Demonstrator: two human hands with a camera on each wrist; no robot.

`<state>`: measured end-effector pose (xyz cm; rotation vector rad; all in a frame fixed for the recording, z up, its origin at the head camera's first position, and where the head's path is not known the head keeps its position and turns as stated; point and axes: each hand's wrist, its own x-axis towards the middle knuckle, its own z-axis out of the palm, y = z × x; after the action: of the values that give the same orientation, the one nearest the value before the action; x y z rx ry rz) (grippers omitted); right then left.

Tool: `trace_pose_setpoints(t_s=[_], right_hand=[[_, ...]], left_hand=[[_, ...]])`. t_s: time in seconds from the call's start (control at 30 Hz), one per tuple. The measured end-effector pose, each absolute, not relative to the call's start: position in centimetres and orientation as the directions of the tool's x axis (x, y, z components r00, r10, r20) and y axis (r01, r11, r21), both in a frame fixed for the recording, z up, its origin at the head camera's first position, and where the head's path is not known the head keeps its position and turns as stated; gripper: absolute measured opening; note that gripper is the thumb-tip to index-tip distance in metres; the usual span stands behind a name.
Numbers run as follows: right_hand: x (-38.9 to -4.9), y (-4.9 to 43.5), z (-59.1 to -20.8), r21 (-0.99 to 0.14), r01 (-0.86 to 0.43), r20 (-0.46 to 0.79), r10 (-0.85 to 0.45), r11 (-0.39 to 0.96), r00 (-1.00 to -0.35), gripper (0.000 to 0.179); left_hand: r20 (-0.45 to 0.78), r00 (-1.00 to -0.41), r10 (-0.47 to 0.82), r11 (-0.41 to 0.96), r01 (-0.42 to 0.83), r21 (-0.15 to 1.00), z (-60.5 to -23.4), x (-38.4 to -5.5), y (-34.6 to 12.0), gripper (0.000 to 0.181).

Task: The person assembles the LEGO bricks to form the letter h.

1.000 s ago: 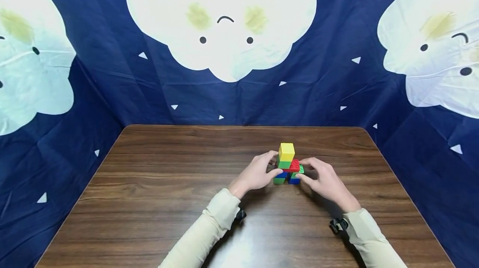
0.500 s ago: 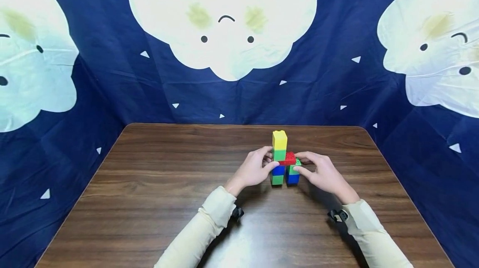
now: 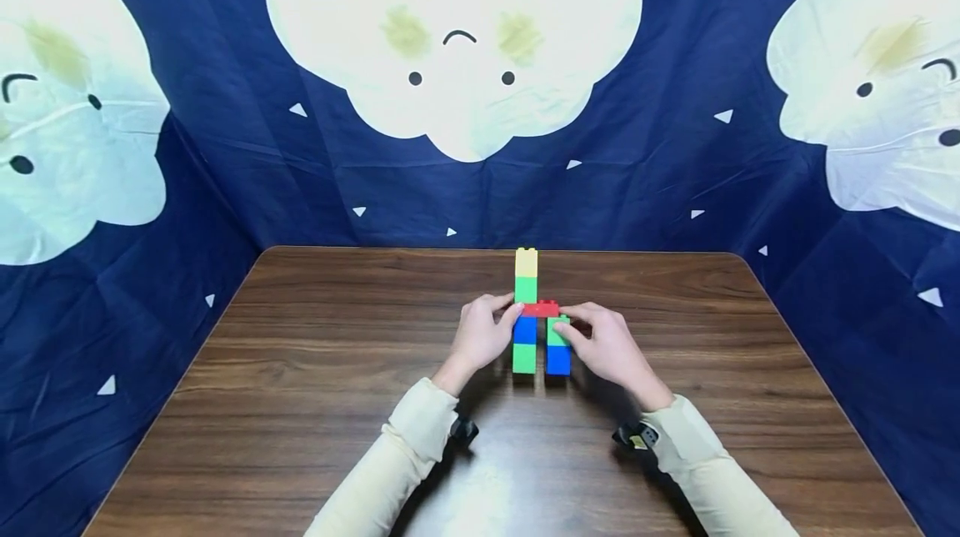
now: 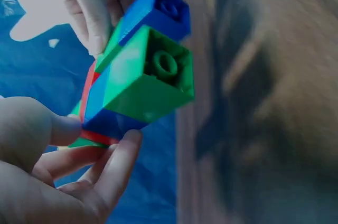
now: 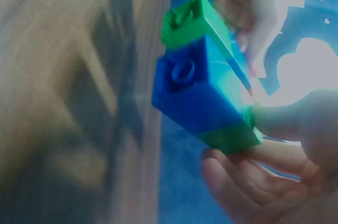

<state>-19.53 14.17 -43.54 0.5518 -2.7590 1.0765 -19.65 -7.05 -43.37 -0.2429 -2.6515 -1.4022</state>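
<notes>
Both hands hold one joined toy-brick build clear of the table. Its left column has a yellow brick on top, then green, then one end of a flat red brick, then a blue brick and a green brick. Under the red brick's other end hangs a shorter leg, green over a blue brick. My left hand pinches the tall column around the red and blue layers. My right hand pinches the short leg's green brick. Hollow undersides of the green brick and blue brick show in the wrist views.
A brown wood-grain table lies beneath the hands. Behind and along both sides hangs a dark blue cloth with white clouds. Black wrist devices, such as the left one, sit under the pale sleeves.
Both hands have carried the brick build leftward to nearer the table's middle. It has turned from an angled view to face the head camera squarely; the grips look the same.
</notes>
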Motion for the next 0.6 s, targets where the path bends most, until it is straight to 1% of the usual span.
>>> trace_pose_setpoints(t_s=[0.13, 0.2, 0.27, 0.4, 0.47, 0.53, 0.6], right_hand=[[-19.4, 13.4, -45.1, -0.61, -0.301, 0.087, -0.315, 0.733, -0.945, 0.036], [-19.3, 12.9, -46.0, -0.6, -0.277, 0.04, -0.317, 0.751, -0.947, 0.036], [-19.2, 12.4, -46.7, -0.599, -0.257, 0.019, -0.307, 0.758, -0.952, 0.036], [-19.2, 11.5, -47.4, -0.591, -0.238, 0.019, -0.281, 0.771, -0.96, 0.035], [-19.1, 11.3, -47.3, -0.573, -0.254, 0.033, -0.289, 0.779, -0.957, 0.035], [-19.1, 11.4, -47.0, -0.538, -0.281, 0.066, -0.293, 0.795, -0.954, 0.04], [-19.2, 11.8, -46.3, -0.486, -0.316, 0.127, -0.293, 0.815, -0.948, 0.051]], left_hand=[[0.194, -0.98, 0.041, 0.614, 0.178, 0.769, -46.0, -19.1, -7.0, 0.029], [0.203, -0.979, 0.024, 0.667, 0.167, 0.726, -47.2, -18.9, -6.9, 0.025], [0.209, -0.978, 0.001, 0.716, 0.147, 0.682, -47.9, -18.7, -6.8, 0.022], [0.189, -0.982, -0.015, 0.766, 0.11, 0.633, -48.2, -18.7, -6.7, 0.021], [0.175, -0.985, -0.002, 0.789, 0.106, 0.606, -47.9, -18.7, -6.8, 0.022], [0.179, -0.984, 0.018, 0.81, 0.119, 0.575, -47.6, -18.6, -7.1, 0.025], [0.203, -0.979, 0.035, 0.835, 0.14, 0.533, -46.9, -18.5, -7.6, 0.031]])
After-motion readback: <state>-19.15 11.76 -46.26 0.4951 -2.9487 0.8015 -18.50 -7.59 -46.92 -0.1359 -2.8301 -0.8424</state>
